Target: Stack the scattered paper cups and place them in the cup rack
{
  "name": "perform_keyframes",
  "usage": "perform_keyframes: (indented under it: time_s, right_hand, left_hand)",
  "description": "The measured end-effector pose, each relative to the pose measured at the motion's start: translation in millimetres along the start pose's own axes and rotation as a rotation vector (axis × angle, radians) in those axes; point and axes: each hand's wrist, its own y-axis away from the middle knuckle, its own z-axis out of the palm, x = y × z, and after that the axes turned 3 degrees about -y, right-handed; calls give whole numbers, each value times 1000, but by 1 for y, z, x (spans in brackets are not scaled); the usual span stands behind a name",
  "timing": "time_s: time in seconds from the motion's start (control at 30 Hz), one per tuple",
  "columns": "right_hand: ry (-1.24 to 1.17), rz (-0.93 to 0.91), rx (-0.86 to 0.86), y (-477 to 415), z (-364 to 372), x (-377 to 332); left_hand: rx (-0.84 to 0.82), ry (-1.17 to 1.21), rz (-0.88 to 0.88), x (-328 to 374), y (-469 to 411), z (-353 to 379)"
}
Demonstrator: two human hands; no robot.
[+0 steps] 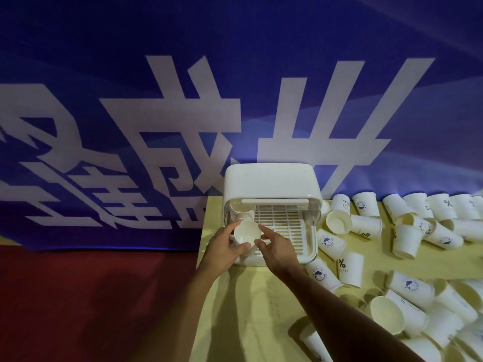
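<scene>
Fingers of the left hand (224, 248) and right hand (277, 247) pinch a paper cup (247, 230) at the rack (271, 178) front; uneven pressure could crush or tip it onto the worktop (235, 322).

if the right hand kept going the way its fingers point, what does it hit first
The right hand meets the cup it pinches; behind that, probably the cup stack at the rack's left wall, though depth is unclear.
</scene>
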Motion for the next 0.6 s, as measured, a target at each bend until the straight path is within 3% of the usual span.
perform_keyframes:
  time_s: [0.6]
  right_hand:
    - [84, 98, -82, 9, -20, 2]
  left_hand:
    - [73, -17, 14, 5, 6, -2]
